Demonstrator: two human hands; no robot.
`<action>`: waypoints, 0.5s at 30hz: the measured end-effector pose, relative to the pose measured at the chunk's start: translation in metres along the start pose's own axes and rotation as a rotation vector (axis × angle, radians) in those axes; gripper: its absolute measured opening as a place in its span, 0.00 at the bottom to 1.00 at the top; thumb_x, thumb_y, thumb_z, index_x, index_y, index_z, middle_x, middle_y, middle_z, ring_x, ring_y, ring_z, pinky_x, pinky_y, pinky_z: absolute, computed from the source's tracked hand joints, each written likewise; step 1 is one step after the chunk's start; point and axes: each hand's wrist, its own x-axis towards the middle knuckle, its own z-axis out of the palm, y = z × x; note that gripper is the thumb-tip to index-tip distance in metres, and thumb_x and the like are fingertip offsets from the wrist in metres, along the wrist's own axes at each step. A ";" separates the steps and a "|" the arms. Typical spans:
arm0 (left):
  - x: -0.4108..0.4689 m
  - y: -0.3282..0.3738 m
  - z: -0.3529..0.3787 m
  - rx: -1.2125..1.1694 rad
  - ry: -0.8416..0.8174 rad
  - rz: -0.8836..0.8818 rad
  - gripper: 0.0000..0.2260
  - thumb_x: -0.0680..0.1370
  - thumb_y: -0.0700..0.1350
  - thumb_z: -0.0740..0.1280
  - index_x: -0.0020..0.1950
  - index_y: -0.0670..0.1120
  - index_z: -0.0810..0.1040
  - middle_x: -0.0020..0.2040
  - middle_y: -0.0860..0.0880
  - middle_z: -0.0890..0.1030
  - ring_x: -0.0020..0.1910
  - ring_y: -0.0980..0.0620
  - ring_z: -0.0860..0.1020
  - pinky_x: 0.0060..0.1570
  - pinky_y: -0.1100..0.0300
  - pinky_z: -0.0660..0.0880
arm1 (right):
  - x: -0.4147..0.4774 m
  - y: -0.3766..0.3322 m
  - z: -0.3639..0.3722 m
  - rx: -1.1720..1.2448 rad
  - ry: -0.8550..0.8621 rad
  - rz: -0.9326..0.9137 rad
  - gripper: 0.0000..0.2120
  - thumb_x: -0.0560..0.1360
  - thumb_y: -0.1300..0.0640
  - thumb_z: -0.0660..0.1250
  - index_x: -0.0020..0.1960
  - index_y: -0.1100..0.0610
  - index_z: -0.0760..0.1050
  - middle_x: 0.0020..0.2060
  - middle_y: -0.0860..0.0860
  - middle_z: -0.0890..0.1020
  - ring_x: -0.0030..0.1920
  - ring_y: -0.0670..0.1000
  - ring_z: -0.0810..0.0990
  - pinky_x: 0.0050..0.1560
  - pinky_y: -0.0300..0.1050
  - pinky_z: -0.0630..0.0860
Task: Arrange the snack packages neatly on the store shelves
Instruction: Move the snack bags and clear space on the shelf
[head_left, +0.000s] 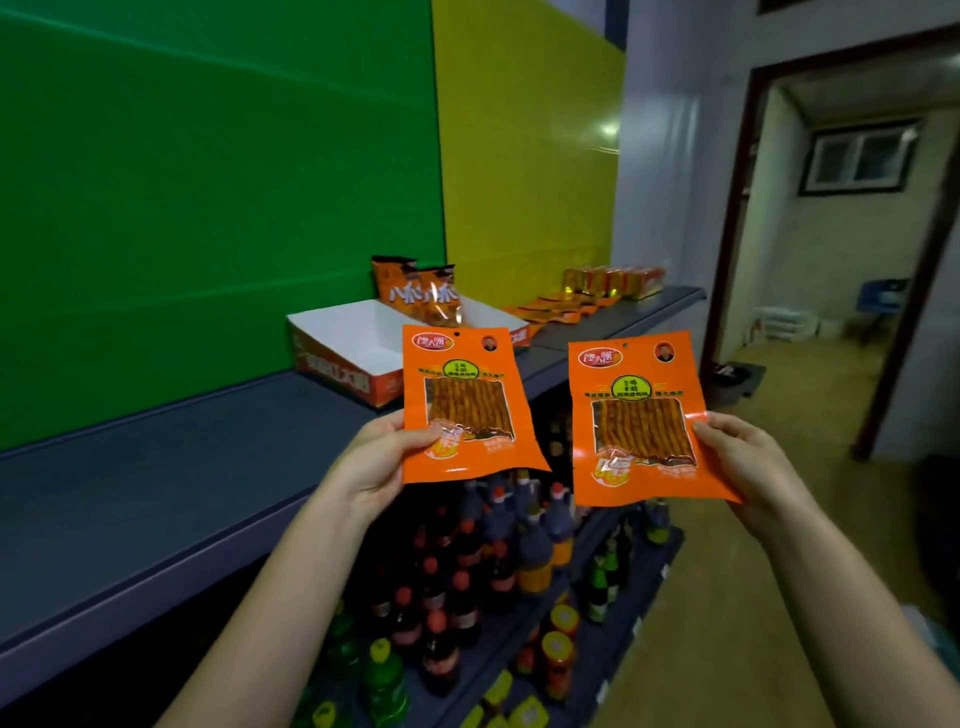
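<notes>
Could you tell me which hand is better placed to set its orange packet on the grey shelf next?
Probably the left hand: the left packet is nearest the shelf, while the right hand holds the right packet out toward the aisle.

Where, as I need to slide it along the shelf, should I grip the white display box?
Take the display box by its low front wall near the left end, from the front and above: the top is open there; the two bags stand farther right.
</notes>
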 end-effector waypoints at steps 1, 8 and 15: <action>0.016 -0.004 0.013 -0.003 -0.013 0.002 0.08 0.76 0.31 0.62 0.50 0.41 0.77 0.45 0.41 0.82 0.32 0.52 0.84 0.35 0.59 0.81 | 0.012 -0.001 -0.010 -0.004 0.010 0.006 0.06 0.80 0.59 0.59 0.54 0.57 0.73 0.38 0.56 0.80 0.32 0.52 0.77 0.31 0.43 0.75; 0.133 -0.023 0.091 -0.019 -0.077 0.023 0.11 0.76 0.32 0.63 0.58 0.39 0.76 0.50 0.39 0.82 0.39 0.49 0.83 0.41 0.58 0.81 | 0.120 -0.014 -0.057 -0.025 0.061 -0.029 0.07 0.80 0.59 0.59 0.56 0.58 0.72 0.40 0.57 0.79 0.35 0.53 0.78 0.35 0.45 0.74; 0.233 -0.025 0.160 -0.047 -0.060 0.032 0.10 0.76 0.32 0.63 0.55 0.40 0.77 0.46 0.42 0.83 0.38 0.50 0.83 0.40 0.59 0.81 | 0.248 -0.036 -0.072 -0.057 0.046 -0.070 0.08 0.80 0.59 0.59 0.57 0.59 0.73 0.40 0.58 0.79 0.35 0.54 0.77 0.35 0.46 0.74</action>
